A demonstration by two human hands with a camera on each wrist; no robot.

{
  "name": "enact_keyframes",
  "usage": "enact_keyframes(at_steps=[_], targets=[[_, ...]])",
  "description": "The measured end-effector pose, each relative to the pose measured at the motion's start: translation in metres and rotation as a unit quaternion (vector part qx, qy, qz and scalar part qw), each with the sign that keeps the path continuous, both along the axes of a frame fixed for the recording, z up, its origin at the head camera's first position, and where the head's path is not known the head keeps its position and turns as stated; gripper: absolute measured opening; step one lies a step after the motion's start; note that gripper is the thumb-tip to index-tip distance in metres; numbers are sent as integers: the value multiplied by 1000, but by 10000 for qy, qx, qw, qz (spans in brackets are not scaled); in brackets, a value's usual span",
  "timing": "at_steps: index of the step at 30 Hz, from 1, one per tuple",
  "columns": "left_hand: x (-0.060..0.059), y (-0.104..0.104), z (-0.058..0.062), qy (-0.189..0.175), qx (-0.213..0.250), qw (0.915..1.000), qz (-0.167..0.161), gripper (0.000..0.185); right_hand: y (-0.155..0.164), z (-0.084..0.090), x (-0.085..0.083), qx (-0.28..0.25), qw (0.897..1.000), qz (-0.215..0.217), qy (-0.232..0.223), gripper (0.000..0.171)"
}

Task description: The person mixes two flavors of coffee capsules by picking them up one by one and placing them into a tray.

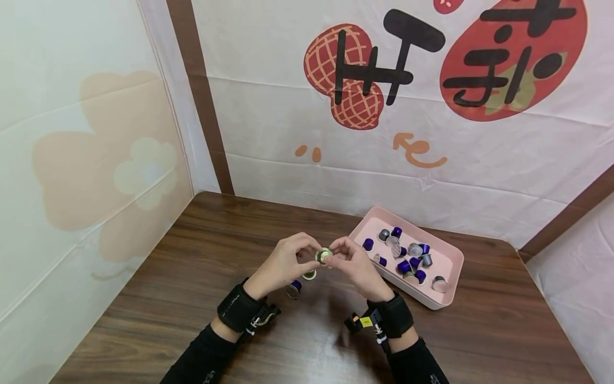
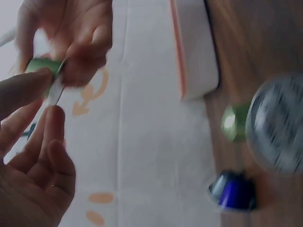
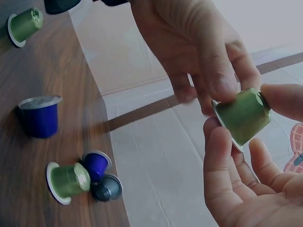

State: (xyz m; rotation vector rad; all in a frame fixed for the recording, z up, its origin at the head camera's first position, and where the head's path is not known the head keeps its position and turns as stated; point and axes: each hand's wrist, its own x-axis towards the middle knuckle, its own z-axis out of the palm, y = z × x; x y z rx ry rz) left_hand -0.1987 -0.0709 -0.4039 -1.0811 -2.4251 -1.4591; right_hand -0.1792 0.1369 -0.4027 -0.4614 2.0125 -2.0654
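Between both hands, over the table, is a green coffee capsule (image 3: 244, 116) with a silvery rim. My left hand (image 1: 288, 261) pinches one side of it between thumb and fingers. From the other side my right hand (image 1: 357, 269) grips it with fingertips at the rim and base. The capsule lies tilted sideways in the right wrist view. Below the hands, on the wood, stand another green capsule (image 3: 68, 182), a blue capsule (image 3: 97, 163) and a dark grey capsule (image 3: 106, 187), grouped close together. A larger-looking blue capsule (image 3: 40, 116) and a further green one (image 3: 23, 26) stand apart from them.
A pink tray (image 1: 451, 282) sits right of the hands, holding several blue, grey and silver capsules. The brown wooden table (image 1: 182, 298) ends against a printed cloth wall (image 1: 268, 106) at the back. Black straps with small cameras (image 1: 355, 322) circle both wrists.
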Motion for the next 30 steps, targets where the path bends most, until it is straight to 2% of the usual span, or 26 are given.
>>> enact_keyframes(at_steps=[5, 9, 14, 19, 22, 25, 30], targets=[[-4, -16, 6, -162, -671, 9972, 289, 10, 8, 3, 1, 448, 9981, -399, 126, 29], [-5, -27, 14, -145, -1126, 9923, 491, 7, 14, 3, -2, 850, 9933, -679, 398, 28], [-2, -35, 24, -87, -1463, 9868, 696, 6, 27, 5, -5, 1109, 9875, -855, 719, 28], [-2, -36, 27, -90, -1579, 9842, 790, 7, 52, 17, -1, 1663, 9729, -1255, 1002, 28], [-2, -37, 28, -74, -1584, 9844, 760, 8, 71, 26, 5, 2026, 9623, -1535, 966, 27], [-2, -39, 28, -87, -1614, 9838, 781, 9, 92, 35, 9, 2615, 9458, -1649, 994, 26], [-3, -45, 30, -99, -1748, 9809, 850, 9, 126, 46, 5, 3956, 8949, -1763, 1078, 29]])
